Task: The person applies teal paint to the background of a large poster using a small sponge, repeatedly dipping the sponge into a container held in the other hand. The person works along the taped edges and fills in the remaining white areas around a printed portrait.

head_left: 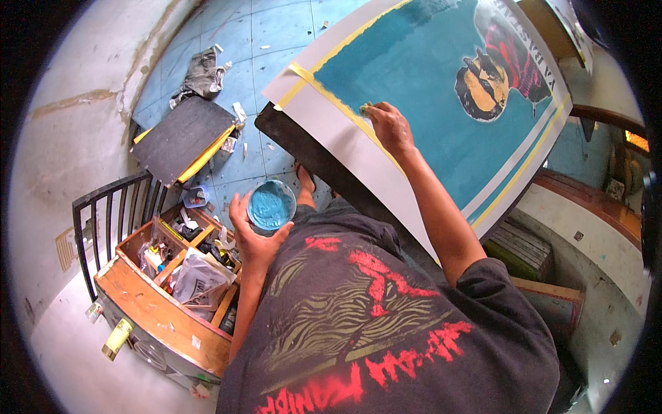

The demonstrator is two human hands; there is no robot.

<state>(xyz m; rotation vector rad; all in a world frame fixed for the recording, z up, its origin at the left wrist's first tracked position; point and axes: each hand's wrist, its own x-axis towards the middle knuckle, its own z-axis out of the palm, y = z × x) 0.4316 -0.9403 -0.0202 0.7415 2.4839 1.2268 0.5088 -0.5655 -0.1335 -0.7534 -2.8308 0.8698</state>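
Observation:
My left hand [254, 238] is wrapped round a round tub of blue paint [271, 205], held low in front of my body. Over the painted sheet, my right hand [392, 129] pinches a small yellowish piece, sponge-like in look, mostly hidden by the fingers. That piece meets the teal area [414, 76] close to a strip of yellow masking tape [338, 103]. A white margin lies outside the tape. Toward the far right of the sheet is a painted portrait [483, 86] with a bearded head and red-and-dark clothing.
A wooden drawer box [162, 303] full of bags and small items stands at lower left, beside a black metal railing [103, 221]. Behind it sit a dark flat board [183, 138] and a crumpled grey cloth [205, 72]. The floor is blue tile [234, 55].

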